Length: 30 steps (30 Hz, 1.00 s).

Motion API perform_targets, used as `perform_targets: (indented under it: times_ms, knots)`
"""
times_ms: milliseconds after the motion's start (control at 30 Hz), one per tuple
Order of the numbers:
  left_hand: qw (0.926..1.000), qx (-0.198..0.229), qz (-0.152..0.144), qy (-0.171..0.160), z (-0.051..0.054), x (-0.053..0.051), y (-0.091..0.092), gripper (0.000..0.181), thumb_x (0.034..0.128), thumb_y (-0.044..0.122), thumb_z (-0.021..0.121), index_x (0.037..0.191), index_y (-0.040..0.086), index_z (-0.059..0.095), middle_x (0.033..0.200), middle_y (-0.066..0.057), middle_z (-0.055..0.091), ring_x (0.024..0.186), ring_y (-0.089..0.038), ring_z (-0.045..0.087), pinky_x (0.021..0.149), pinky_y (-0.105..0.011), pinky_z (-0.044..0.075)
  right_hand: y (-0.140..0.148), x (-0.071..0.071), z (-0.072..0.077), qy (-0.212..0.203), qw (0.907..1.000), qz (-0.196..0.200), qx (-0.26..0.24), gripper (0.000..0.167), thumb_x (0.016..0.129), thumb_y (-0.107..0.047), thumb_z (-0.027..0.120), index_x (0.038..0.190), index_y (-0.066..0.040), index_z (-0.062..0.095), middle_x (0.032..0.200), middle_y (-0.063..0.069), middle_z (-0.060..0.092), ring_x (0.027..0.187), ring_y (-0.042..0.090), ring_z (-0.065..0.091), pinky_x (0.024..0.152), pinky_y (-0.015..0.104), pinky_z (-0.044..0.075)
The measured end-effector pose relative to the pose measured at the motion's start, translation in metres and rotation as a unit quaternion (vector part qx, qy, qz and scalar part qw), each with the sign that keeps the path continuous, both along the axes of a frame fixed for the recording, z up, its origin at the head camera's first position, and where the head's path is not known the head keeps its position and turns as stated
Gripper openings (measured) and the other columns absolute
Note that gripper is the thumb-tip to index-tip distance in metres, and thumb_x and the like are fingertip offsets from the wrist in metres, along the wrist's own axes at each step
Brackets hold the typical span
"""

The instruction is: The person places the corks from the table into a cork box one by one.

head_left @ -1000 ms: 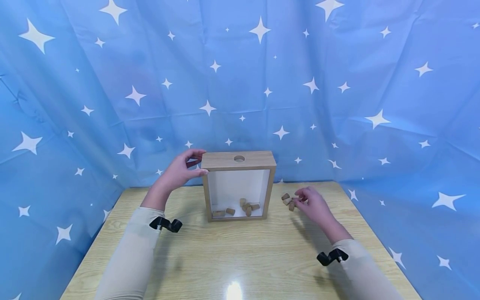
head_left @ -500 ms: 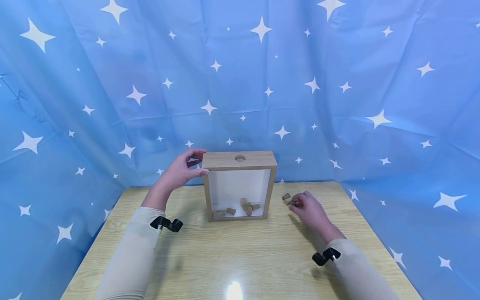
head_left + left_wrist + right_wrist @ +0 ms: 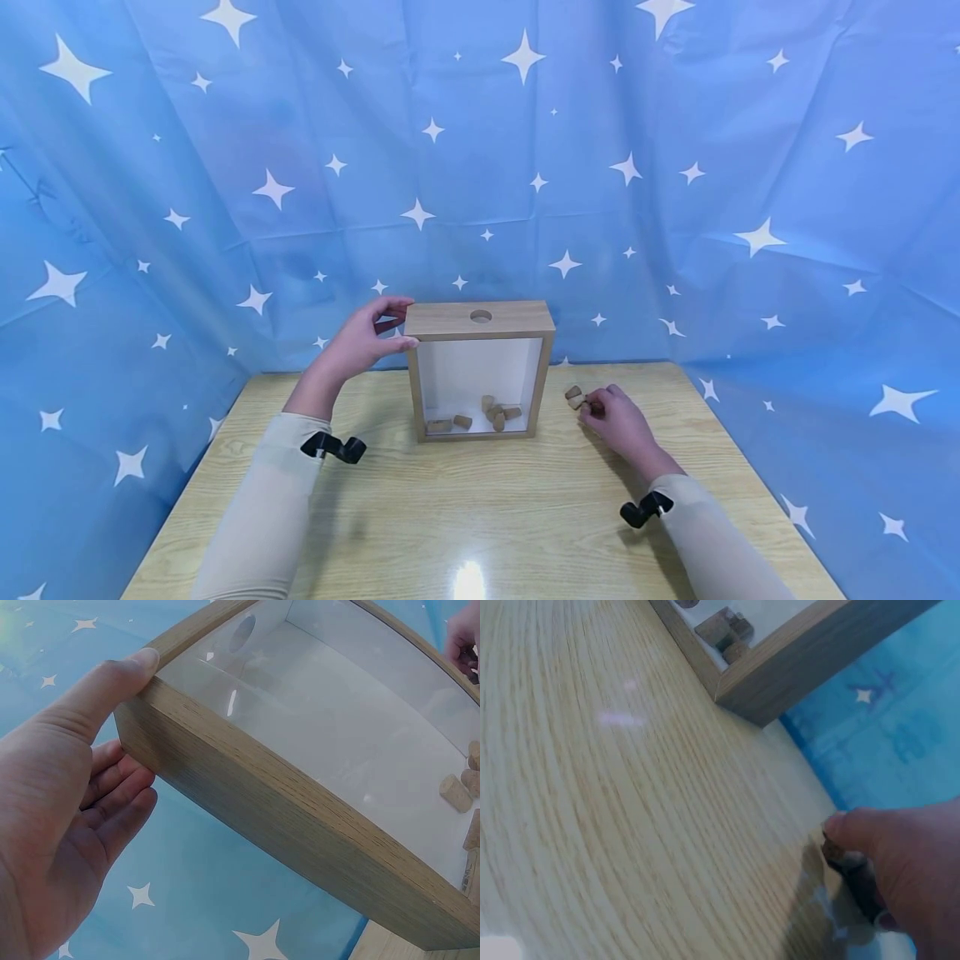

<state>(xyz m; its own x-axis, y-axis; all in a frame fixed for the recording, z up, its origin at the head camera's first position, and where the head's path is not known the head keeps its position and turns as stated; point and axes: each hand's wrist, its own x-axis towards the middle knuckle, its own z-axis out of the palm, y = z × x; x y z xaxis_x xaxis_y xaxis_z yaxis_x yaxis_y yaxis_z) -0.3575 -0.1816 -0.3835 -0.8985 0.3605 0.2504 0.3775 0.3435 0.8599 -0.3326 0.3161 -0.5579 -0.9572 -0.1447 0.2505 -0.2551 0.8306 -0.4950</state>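
Near the far edge of the worktop (image 3: 450,508), the left hand (image 3: 362,337) pinches the box (image 3: 517,320) by its upper left corner; toward the worktop's far right corner, the right hand (image 3: 619,421) pinches a cork (image 3: 834,851)

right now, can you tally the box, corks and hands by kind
Wooden box: 1
Corks inside: at least 6
Loose corks outside: at least 2, others may be hidden
Hands (left hand, right hand): 2
Total: at least 11
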Motion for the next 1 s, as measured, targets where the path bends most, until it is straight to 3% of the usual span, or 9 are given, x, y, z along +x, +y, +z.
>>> perform_targets:
  times_ms: [467,800,1000]
  knots:
    - [1.0000,-0.001,-0.001,-0.001,-0.002,-0.002,-0.001,0.073,0.0980,0.028,0.089,0.160,0.015,0.054,0.153,-0.013,0.056,0.152,-0.038,0.051,0.124,-0.055,0.047,0.006,-0.006,-0.015,0.011,0.9999,0.008,0.004,0.027,0.100,-0.016,0.085,0.122,-0.003,0.075,0.106,0.006,0.060,0.094,0.022,0.063,0.087,0.048,0.059]
    - [1.0000,-0.001,-0.002,-0.001,-0.002,-0.002,-0.001,0.073,0.0987,0.026,0.089,0.161,0.013,0.054,0.153,-0.014,0.055,0.152,-0.039,0.050,0.123,-0.055,0.047,0.000,0.003,-0.007,0.046,0.9982,0.015,-0.036,0.017,0.100,-0.007,0.078,0.116,-0.002,0.074,0.105,0.009,0.061,0.093,0.023,0.062,0.084,0.046,0.059]
    - [1.0000,-0.004,-0.001,-0.002,-0.002,-0.002,-0.001,0.073,0.0988,0.027,0.089,0.161,0.014,0.054,0.153,-0.014,0.055,0.153,-0.039,0.050,0.123,-0.055,0.047,0.001,0.005,0.002,0.032,0.9958,0.018,-0.084,0.032,0.099,-0.002,0.079,0.130,-0.002,0.069,0.106,0.008,0.065,0.095,0.022,0.065,0.083,0.041,0.061]
